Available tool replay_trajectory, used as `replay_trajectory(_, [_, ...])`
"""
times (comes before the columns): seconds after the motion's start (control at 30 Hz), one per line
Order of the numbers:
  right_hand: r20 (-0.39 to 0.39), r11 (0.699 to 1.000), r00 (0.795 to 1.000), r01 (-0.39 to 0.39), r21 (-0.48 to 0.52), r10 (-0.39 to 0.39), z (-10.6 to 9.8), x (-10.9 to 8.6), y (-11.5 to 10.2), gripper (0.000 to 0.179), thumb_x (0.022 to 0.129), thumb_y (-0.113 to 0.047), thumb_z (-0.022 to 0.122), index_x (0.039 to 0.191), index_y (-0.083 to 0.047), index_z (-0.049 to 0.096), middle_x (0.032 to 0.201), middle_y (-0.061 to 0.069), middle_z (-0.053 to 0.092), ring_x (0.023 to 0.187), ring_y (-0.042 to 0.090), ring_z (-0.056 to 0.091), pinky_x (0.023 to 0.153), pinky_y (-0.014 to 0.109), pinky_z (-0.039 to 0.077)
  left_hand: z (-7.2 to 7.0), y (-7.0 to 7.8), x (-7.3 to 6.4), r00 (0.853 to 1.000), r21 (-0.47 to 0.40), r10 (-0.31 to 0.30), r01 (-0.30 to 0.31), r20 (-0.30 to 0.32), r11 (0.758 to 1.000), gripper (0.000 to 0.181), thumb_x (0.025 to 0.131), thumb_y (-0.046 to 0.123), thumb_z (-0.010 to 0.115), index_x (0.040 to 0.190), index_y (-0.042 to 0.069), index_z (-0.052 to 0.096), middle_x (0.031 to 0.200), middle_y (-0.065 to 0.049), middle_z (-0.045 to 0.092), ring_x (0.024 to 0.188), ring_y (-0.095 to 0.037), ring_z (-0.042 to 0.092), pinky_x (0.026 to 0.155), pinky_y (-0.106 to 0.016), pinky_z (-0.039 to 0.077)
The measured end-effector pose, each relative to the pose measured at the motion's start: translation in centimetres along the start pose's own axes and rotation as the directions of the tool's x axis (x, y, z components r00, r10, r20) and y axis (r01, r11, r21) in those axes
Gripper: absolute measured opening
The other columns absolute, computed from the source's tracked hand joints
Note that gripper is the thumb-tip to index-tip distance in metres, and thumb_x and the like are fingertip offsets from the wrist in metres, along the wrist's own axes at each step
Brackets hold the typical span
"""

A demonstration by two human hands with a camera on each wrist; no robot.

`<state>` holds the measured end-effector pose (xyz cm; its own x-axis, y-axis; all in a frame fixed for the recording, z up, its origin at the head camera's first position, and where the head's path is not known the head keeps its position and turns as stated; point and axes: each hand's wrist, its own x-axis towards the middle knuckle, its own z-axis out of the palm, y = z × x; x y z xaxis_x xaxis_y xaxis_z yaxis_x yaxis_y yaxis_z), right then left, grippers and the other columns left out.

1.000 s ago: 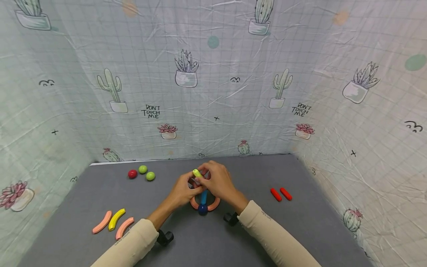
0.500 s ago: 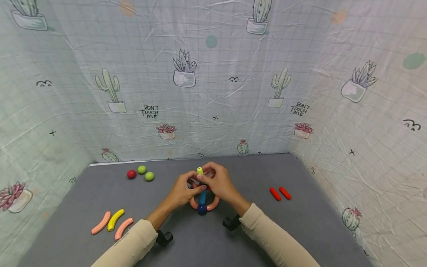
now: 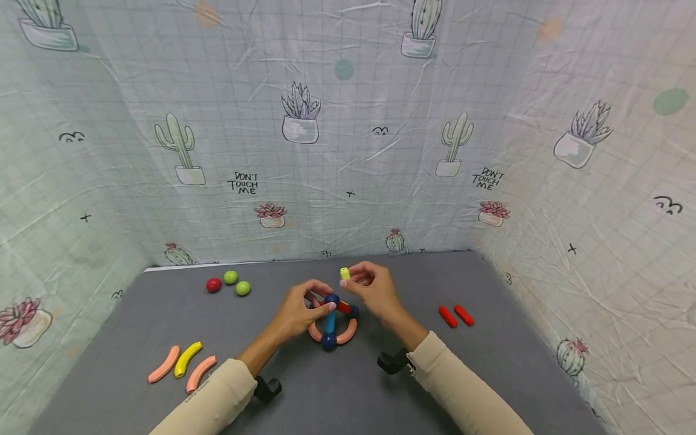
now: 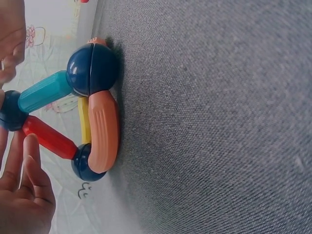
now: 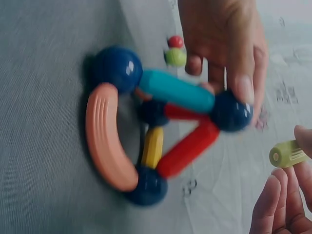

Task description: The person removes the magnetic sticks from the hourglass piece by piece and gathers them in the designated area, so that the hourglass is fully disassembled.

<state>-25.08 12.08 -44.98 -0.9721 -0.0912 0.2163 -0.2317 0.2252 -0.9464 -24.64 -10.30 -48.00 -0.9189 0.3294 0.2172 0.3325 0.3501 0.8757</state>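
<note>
Two hands grasp: the left hand's (image 3: 300, 309) fingers pinch the top ball (image 3: 332, 299) of a frame (image 3: 330, 322), presumably steadying it on the bench (image 3: 326, 396); the right hand's (image 3: 377, 292) pinch a lime stick (image 3: 345, 273) toward one o'clock.

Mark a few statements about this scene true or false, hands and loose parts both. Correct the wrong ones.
1. The right hand holds a yellow-green stick. True.
2. The left hand lies flat on the table. False: the left hand holds the top blue ball of the ball-and-stick frame.
3. In the head view, two loose red sticks lie right of the frame. True.
4. The yellow-green stick is joined to the top blue ball. False: they are apart.
5. The yellow curved stick lies between two pink curved sticks. True.
6. Three green balls lie by the red ball. False: there are two green balls.
</note>
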Motion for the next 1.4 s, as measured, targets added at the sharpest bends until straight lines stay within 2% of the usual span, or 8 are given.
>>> replay_trajectory(0.2, [-0.058,0.998,0.997,-0.056,-0.014,0.055,-3.1,-0.2,1.2,0.028,0.09,-0.017,0.087,0.113,-0.006,0.076,0.098,0.011,0.07,0.076,0.02,0.065,0.063,0.029,0.056,0.0,0.0,-0.2,1.0,-0.009,-0.011,0.011,0.005,1.0,0.027,0.093,0.023,0.084,0.118,0.016,0.075,0.11,-0.008,0.073,0.083,-0.02,0.062,0.065,-0.026,0.049])
replay_trajectory(0.43, [-0.108,0.995,0.989,-0.1,0.001,0.099,-7.4,-0.7,3.2,0.036,0.089,-0.011,0.087,0.118,0.001,0.072,0.1,0.012,0.069,0.073,0.008,0.064,0.061,0.025,0.053,0.0,0.0,-0.3,1.0,-0.01,-0.019,0.019,0.012,1.0,0.027,0.094,0.023,0.084,0.118,0.017,0.075,0.11,-0.007,0.073,0.083,-0.02,0.062,0.064,-0.025,0.048])
replay_trajectory(0.63, [-0.195,0.984,0.969,-0.168,-0.067,0.152,-11.4,-1.3,4.8,0.035,0.087,-0.009,0.088,0.116,0.003,0.072,0.094,0.008,0.07,0.07,0.008,0.063,0.061,0.027,0.054,0.0,0.0,-0.3,1.0,-0.012,-0.007,0.008,0.014,1.0,0.027,0.094,0.024,0.084,0.118,0.018,0.075,0.111,-0.007,0.073,0.083,-0.02,0.062,0.063,-0.025,0.048])
replay_trajectory(0.83, [-0.25,0.943,0.946,-0.26,-0.206,0.207,-15.9,-2.1,6.5,0.034,0.088,-0.012,0.088,0.116,0.002,0.074,0.087,0.0,0.069,0.072,0.007,0.061,0.062,0.024,0.05,0.1,0.0,-0.2,1.0,-0.007,-0.005,0.005,0.008,1.0,0.026,0.093,0.024,0.084,0.117,0.018,0.075,0.111,-0.006,0.073,0.083,-0.02,0.062,0.065,-0.026,0.049])
replay_trajectory(1.1, [-0.253,0.865,0.943,-0.305,-0.398,0.216,-21.5,-3.6,9.0,0.033,0.087,-0.01,0.087,0.112,0.007,0.075,0.084,0.002,0.073,0.07,0.009,0.063,0.059,0.026,0.05,0.1,0.1,-0.1,1.0,0.006,-0.008,0.008,0.012,1.0,0.026,0.094,0.023,0.084,0.118,0.018,0.075,0.111,-0.006,0.073,0.083,-0.02,0.062,0.066,-0.026,0.05])
replay_trajectory(1.23, [-0.252,0.827,0.94,-0.324,-0.459,0.229,-23.1,-4.3,9.7,0.032,0.086,-0.011,0.087,0.109,0.008,0.076,0.083,0.004,0.075,0.068,0.011,0.062,0.058,0.028,0.05,0.0,0.3,-0.1,1.0,0.018,-0.006,0.006,0.01,1.0,0.026,0.094,0.022,0.083,0.118,0.017,0.075,0.111,-0.006,0.073,0.084,-0.02,0.062,0.066,-0.026,0.05])
replay_trajectory(1.33, [-0.242,0.822,0.941,-0.327,-0.465,0.238,-23.7,-4.7,10.0,0.031,0.085,-0.01,0.087,0.107,0.009,0.076,0.081,0.005,0.075,0.066,0.012,0.061,0.056,0.028,0.049,0.0,0.5,-0.1,1.0,0.059,-0.002,0.002,0.004,0.998,0.025,0.094,0.023,0.083,0.117,0.018,0.074,0.11,-0.004,0.074,0.084,-0.018,0.062,0.069,-0.026,0.05])
replay_trajectory(1.4, [-0.239,0.816,0.941,-0.327,-0.476,0.238,-23.7,-4.9,10.1,0.03,0.085,-0.009,0.087,0.107,0.008,0.077,0.081,0.006,0.076,0.066,0.011,0.061,0.056,0.028,0.048,0.0,0.6,-0.1,1.0,0.117,0.011,-0.011,-0.003,0.993,0.025,0.093,0.025,0.084,0.116,0.02,0.074,0.109,0.0,0.074,0.085,-0.016,0.063,0.071,-0.026,0.051])
